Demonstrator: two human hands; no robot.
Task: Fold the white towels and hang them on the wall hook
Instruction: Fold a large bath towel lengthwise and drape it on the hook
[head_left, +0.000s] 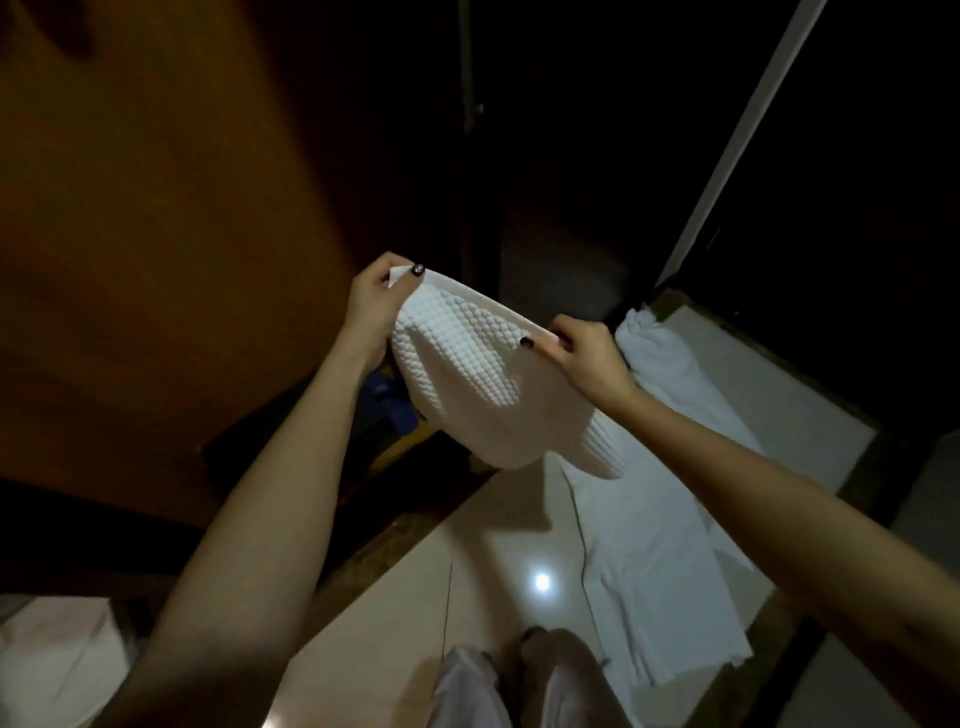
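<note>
Now my left hand (371, 301) and right hand (587, 358) each pinch a top corner of the white waffle towel (462, 374), stretched between them in the air; another towel (644, 545) lies, apparently flat, on the tiled floor (493, 587) below.

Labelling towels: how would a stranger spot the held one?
Start at the pale tiled floor, then look up. The held towel hangs between left hand and right hand, pinched at its top corners. Unlike the flat towel below, it is waffle-textured.
</note>
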